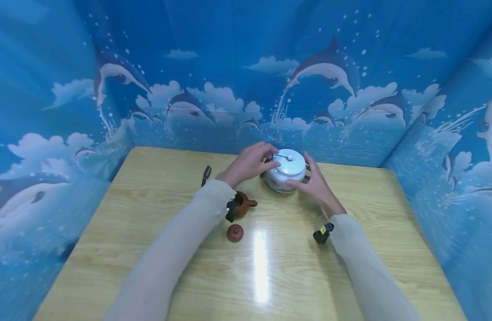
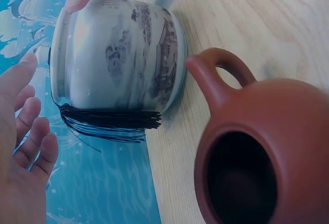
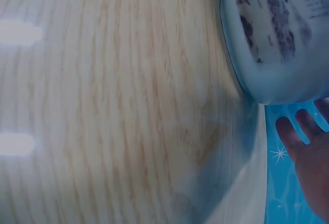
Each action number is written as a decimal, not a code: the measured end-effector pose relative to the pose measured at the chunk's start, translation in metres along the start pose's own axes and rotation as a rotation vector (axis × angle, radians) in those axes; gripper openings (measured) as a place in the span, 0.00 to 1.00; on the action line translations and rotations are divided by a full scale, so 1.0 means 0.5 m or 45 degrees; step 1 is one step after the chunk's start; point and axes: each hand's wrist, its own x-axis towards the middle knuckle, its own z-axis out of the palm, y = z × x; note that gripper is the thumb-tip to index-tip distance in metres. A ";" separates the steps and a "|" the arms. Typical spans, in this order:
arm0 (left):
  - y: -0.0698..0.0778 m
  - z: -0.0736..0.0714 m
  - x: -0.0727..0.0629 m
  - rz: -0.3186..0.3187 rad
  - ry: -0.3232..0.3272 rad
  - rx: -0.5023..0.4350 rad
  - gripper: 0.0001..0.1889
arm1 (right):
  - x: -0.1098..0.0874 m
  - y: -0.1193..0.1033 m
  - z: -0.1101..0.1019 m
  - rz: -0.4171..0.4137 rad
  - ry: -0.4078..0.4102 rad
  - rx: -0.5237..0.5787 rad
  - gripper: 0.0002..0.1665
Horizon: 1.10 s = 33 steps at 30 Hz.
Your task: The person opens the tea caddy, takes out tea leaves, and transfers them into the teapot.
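A white lidded jar [image 1: 279, 182] with a dark painted scene stands near the table's back edge. Its white lid [image 1: 295, 164] carries a small knob with a black cord, and a black tassel [image 2: 110, 118] hangs down its side. My left hand [image 1: 250, 164] hovers at the jar's left by the lid, fingers loosely bent and apart from the jar in the left wrist view. With thumb in front and fingers around the far side, my right hand [image 1: 317, 185] holds the jar's right side. Below my left wrist sits an uncovered reddish-brown clay teapot [image 2: 293, 116], partly hidden in the head view.
A small round brown teapot lid [image 1: 235, 233] lies in front of the teapot. Left of the left hand is a slim black object [image 1: 206, 174], partly covered by the sleeve. Blue dolphin-print curtains [image 1: 229, 129] border the wooden table [image 1: 286, 276] at the back and sides.
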 end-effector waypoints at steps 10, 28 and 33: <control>0.017 0.026 0.041 0.009 -0.009 0.005 0.24 | 0.007 0.008 0.004 0.012 0.002 0.033 0.69; 0.026 0.067 0.068 -0.065 0.051 0.033 0.23 | 0.007 0.012 0.011 0.001 0.016 0.015 0.67; 0.028 0.069 0.078 -0.069 0.018 0.029 0.21 | 0.007 0.013 0.010 0.003 0.016 0.026 0.67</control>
